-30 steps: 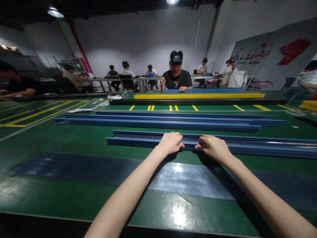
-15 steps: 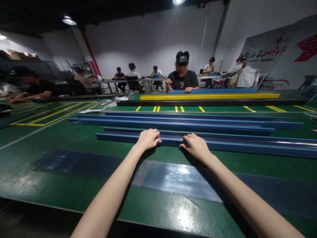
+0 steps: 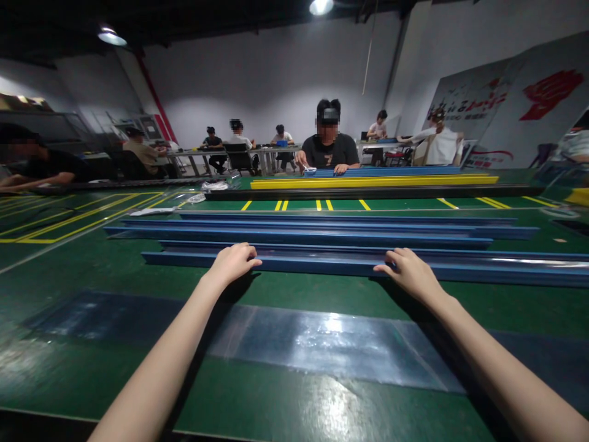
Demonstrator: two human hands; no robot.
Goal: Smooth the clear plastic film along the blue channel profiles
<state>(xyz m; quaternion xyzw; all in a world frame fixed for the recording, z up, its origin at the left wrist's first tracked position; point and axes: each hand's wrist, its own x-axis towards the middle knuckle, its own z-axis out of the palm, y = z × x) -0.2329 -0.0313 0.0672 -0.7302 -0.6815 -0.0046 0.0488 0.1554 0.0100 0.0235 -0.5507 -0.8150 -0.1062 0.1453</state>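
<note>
A long blue U-shaped channel [image 3: 317, 265] lies across the table in front of me, its open side up. My left hand [image 3: 235, 260] is closed on its near wall towards the left end, fingers over the edge and thumb outside. Farther right, my right hand [image 3: 407, 270] pinches the same wall, fingers inside the channel and thumb at the front. The fingertips inside are partly hidden. Between me and the channel, a shiny see-through plastic strip [image 3: 317, 344] lies flat.
Behind the held piece lie more blue channels [image 3: 299, 233]. Farther back are a black bar [image 3: 368, 193] and a yellow bar [image 3: 372, 182] on the green table [image 3: 294, 288]. A person [image 3: 329, 147] sits opposite; several others work at tables behind.
My hands have moved apart along the channel, the left one to the left and the right one to the right. The view has shifted slightly. Across the table, the person's hand has lowered.
</note>
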